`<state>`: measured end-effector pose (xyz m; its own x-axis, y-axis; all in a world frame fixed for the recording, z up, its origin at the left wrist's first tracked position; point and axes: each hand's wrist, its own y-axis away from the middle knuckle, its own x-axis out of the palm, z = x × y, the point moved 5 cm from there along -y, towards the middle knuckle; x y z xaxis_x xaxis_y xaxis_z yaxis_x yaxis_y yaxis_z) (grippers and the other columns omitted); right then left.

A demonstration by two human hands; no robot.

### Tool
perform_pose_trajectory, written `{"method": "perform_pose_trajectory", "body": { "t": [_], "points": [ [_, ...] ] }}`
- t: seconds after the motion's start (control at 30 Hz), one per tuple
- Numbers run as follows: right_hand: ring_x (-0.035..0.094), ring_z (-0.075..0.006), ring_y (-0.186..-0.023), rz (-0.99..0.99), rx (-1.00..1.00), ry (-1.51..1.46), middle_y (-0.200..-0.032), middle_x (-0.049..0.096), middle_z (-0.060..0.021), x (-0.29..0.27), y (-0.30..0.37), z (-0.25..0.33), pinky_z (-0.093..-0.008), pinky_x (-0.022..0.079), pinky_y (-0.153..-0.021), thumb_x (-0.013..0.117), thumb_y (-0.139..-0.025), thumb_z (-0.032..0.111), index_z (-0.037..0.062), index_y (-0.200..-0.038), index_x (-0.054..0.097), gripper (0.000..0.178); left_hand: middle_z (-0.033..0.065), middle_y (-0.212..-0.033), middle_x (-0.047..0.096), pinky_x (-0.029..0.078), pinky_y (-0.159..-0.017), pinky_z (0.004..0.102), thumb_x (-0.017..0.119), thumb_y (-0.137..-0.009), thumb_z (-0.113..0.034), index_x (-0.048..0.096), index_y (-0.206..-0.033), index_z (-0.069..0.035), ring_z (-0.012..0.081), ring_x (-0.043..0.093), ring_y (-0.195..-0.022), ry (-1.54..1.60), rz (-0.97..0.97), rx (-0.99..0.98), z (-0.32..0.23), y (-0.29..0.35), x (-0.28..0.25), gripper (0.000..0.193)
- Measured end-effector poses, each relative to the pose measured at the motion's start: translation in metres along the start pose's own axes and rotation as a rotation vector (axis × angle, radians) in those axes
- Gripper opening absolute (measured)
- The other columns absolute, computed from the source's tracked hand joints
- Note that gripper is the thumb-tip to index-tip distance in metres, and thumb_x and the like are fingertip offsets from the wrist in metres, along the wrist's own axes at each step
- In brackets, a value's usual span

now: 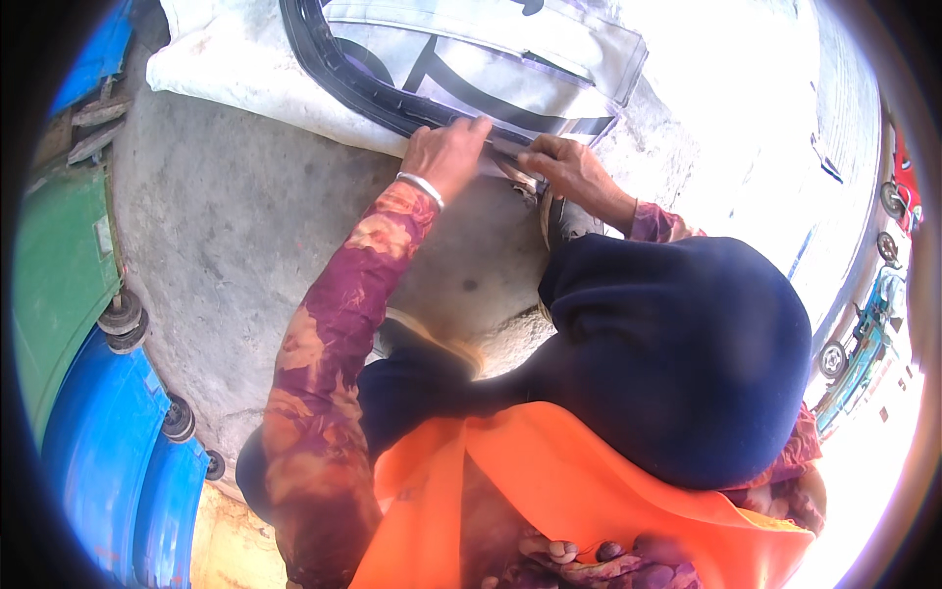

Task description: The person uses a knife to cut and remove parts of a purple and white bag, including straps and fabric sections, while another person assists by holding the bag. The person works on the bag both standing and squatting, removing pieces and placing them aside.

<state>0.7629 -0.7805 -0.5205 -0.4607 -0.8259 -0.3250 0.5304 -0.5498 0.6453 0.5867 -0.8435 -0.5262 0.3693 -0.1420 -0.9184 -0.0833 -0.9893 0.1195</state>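
My left hand [450,159], with a pale bracelet at the wrist, is closed on the edge of a black band [378,98] that looks like rubber. The band curves over a white sheet [491,80] printed with dark shapes. Just to the right, my right hand [574,177] is closed, thumb and fingers pressed together beside the band's end. A narrow dark piece with a shiny edge [515,172] shows between the hands; its kind is unclear. What my right fingers hold is hidden.
Grey concrete ground [245,187] lies under the sheet. Blue bins [108,422] with black wheels and a green bin [64,275] line the left side. My knee in dark blue cloth [687,344] rises at the right. Wheeled vehicles [863,339] show at the far right.
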Motion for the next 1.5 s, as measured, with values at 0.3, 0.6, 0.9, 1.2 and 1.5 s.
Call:
{"method": "perform_pose_trajectory", "body": {
  "t": [0.3,0.6,0.9,1.2,1.5],
  "points": [
    [0.057,-0.0104,-0.050,0.217,-0.540,0.469,-0.062,0.061,-0.0016,0.015,-0.026,0.022,-0.0293,0.048,-0.050,0.052,-0.095,0.017,0.0037,-0.079,0.071,0.028,0.0041,-0.085,0.054,0.054,-0.066,0.0348,0.064,-0.079,-0.006,0.059,-0.086,-0.009,0.0222,0.062,-0.080,0.023,-0.285,0.165,-0.010,0.010,-0.006,0.009],
    [0.046,-0.0115,-0.043,0.426,0.290,0.038,-0.054,0.053,-0.0025,-0.001,-0.045,0.042,-0.0263,0.034,-0.038,0.062,-0.087,0.017,-0.0006,-0.075,0.069,0.022,0.0058,-0.085,0.057,0.054,-0.066,0.0349,0.061,-0.076,-0.002,0.060,-0.091,-0.006,0.0236,0.063,-0.083,0.135,-0.306,0.289,-0.016,0.008,-0.020,0.015],
    [0.045,-0.0104,-0.040,0.413,0.270,0.044,-0.052,0.054,-0.0023,0.005,-0.054,0.042,-0.0287,0.032,-0.035,0.059,-0.086,0.014,0.0039,-0.065,0.066,0.024,0.0084,-0.092,0.059,0.055,-0.069,0.0367,0.061,-0.077,0.001,0.062,-0.098,-0.003,0.0266,0.063,-0.087,0.164,-0.280,0.224,-0.012,0.010,-0.015,0.021],
    [0.055,-0.0139,-0.046,0.403,0.355,0.091,-0.058,0.061,-0.0029,-0.008,-0.059,0.034,-0.0284,0.042,-0.042,0.060,-0.087,0.018,0.0043,-0.072,0.069,0.022,0.0107,-0.095,0.060,0.055,-0.076,0.0362,0.061,-0.077,0.002,0.062,-0.099,-0.002,0.0284,0.063,-0.091,0.206,-0.256,0.192,-0.009,0.010,-0.015,0.022],
    [0.055,-0.0131,-0.045,0.349,0.318,0.053,-0.059,0.062,-0.0062,-0.004,-0.061,0.035,-0.0271,0.042,-0.041,0.062,-0.087,0.016,-0.0024,-0.073,0.068,0.024,0.0110,-0.091,0.059,0.054,-0.074,0.0381,0.061,-0.078,0.003,0.062,-0.097,-0.002,0.0287,0.063,-0.088,0.225,-0.268,0.184,-0.006,0.011,-0.015,0.019]
  ]
}}
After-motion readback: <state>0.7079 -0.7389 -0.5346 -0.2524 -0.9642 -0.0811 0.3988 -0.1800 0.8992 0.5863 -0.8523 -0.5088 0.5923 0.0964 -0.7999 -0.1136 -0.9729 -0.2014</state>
